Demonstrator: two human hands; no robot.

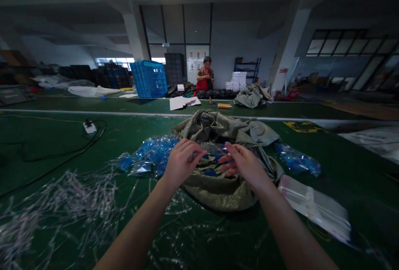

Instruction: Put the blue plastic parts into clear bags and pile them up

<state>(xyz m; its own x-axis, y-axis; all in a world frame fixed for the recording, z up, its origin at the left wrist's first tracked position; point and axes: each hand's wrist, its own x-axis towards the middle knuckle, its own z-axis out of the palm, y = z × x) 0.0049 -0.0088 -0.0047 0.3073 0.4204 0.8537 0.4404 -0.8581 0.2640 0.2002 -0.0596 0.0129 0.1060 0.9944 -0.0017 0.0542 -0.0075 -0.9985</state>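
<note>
My left hand (183, 160) is closed, thumb against the fingers, on a thin clear plastic bag (213, 148). The film stretches toward my right hand (245, 164), whose fingers are apart and loosely curved; its thumb is at the film's edge. Both hands are above an open grey-green cloth sack (218, 191) with rolled-down sides. Dark blue round items (211, 172) show inside it. A pile of bagged blue items (156, 151) lies left of the sack, and more bagged blue items (297, 160) lie to its right. A stack of flat clear bags (314, 205) is near my right forearm.
Torn clear plastic strips (75, 199) litter the green table's left and front. A white power strip (89, 127) with black cables lies at left. Across the table are a blue crate (149, 79), white sheets (183, 102), an orange roll (223, 106) and a person in red (204, 78).
</note>
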